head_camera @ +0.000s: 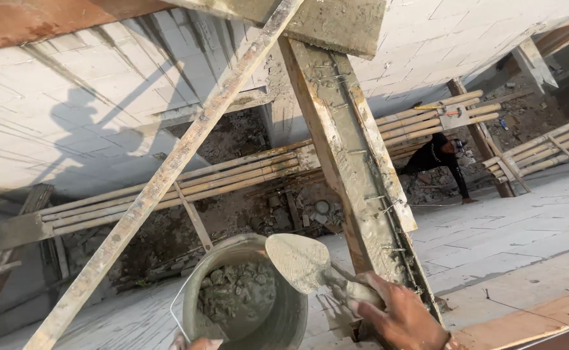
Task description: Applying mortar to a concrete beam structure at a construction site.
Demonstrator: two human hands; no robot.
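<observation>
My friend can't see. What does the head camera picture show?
A right hand holds a mortar-coated trowel over a bucket of wet concrete, steadied at its lower rim by the left hand. Behind stand a cement-smeared wooden post, bamboo scaffolding, block walls, and another person bending.

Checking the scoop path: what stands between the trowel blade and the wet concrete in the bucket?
Nothing visible. The right hand holds the trowel with its blade just over the bucket rim, and the concrete lies uncovered below.
</observation>
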